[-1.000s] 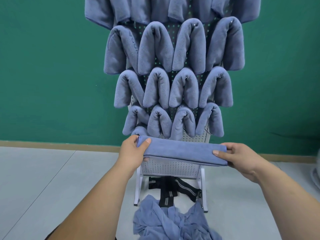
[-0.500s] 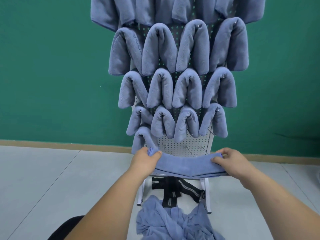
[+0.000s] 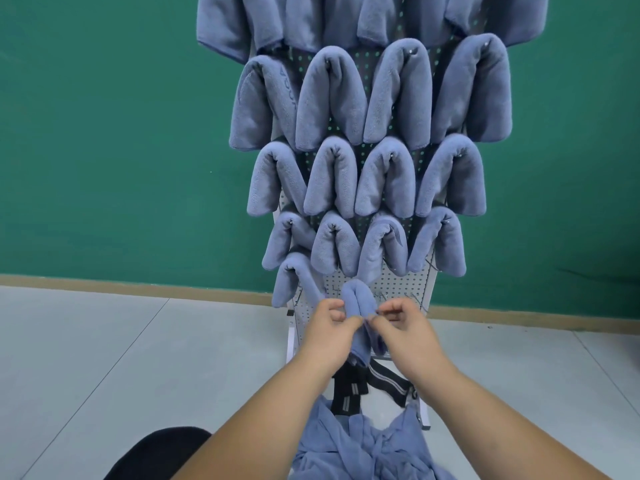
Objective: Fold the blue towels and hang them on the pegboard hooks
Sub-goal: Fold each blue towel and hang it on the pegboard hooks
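Note:
A folded blue towel (image 3: pixel 358 301) is draped over a hook low on the white pegboard (image 3: pixel 405 284), its two halves hanging down. My left hand (image 3: pixel 329 329) pinches the left half and my right hand (image 3: pixel 398 323) pinches the right half, fingers curled at its lower part. Several folded blue towels (image 3: pixel 372 174) hang in rows on the hooks above. One more (image 3: pixel 294 282) hangs just left of the towel I hold.
A heap of loose blue towels (image 3: pixel 363 448) lies on the floor below my arms. Black striped straps (image 3: pixel 377 379) hang at the foot of the pegboard stand (image 3: pixel 291 344). A green wall stands behind, a pale tiled floor around, and a dark shape (image 3: pixel 156 452) at bottom left.
The towel was stretched flat between my hands; now it hangs doubled over a low hook. Both hands came together at the middle. The view moved closer to the pegboard.

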Demonstrator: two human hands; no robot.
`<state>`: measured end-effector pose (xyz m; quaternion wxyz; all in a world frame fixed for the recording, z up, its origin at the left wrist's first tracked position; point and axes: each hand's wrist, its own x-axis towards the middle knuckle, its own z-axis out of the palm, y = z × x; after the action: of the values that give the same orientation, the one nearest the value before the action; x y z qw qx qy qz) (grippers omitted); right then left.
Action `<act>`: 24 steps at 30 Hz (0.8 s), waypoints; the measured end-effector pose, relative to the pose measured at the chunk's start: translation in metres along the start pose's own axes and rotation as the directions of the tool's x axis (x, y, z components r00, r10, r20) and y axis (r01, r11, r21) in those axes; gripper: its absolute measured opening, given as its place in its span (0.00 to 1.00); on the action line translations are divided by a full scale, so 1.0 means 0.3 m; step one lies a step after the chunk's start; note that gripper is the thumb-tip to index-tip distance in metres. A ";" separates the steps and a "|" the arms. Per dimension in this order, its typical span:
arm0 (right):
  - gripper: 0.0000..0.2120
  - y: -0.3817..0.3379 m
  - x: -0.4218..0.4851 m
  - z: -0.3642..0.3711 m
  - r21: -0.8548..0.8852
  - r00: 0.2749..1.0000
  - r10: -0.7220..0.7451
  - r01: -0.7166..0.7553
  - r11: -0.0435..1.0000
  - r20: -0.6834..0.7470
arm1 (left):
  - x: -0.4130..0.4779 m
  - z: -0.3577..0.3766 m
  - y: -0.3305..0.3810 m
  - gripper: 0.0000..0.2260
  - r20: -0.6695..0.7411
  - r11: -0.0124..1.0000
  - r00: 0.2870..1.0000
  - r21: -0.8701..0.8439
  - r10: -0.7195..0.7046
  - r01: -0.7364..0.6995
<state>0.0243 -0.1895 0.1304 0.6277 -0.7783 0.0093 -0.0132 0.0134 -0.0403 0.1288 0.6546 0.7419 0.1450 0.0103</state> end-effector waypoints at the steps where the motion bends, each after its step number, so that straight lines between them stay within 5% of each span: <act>1: 0.07 -0.006 -0.004 0.006 0.063 0.999 0.031 -0.029 0.998 -0.025 | -0.004 0.001 -0.005 0.17 -0.012 1.000 1.000 0.024 0.021 -0.020; 5: 0.10 -0.010 -0.012 0.013 0.189 0.995 0.100 -0.094 0.977 -0.025 | -0.024 -0.011 -0.013 0.16 0.010 0.988 0.994 0.103 0.112 -0.113; 11: 0.15 -0.010 -0.019 0.060 0.120 0.996 0.088 -0.088 0.989 0.004 | -0.036 -0.020 -0.048 0.18 0.032 0.984 0.993 0.140 0.110 -0.113; 16: 0.19 -0.001 0.021 0.135 -0.212 0.994 -0.111 0.105 0.972 -0.015 | -0.011 -0.076 -0.057 0.11 -0.093 0.973 0.979 0.158 0.183 -0.167; 20: 0.16 -0.017 0.070 0.196 -0.502 0.941 -0.336 0.310 0.807 0.041 | 0.043 -0.119 -0.045 0.12 -0.181 0.954 0.953 0.221 0.245 -0.203; 24: 0.12 -0.042 0.161 0.224 -0.534 0.913 -0.350 0.407 0.741 0.210 | 0.084 -0.147 -0.034 0.16 -0.181 0.955 0.952 0.212 0.248 -0.209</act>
<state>0.0746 -0.1228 0.1288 0.3517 -0.9141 -0.1756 -0.0995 0.0265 0.0092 0.1208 0.5566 0.8078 0.1249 0.1488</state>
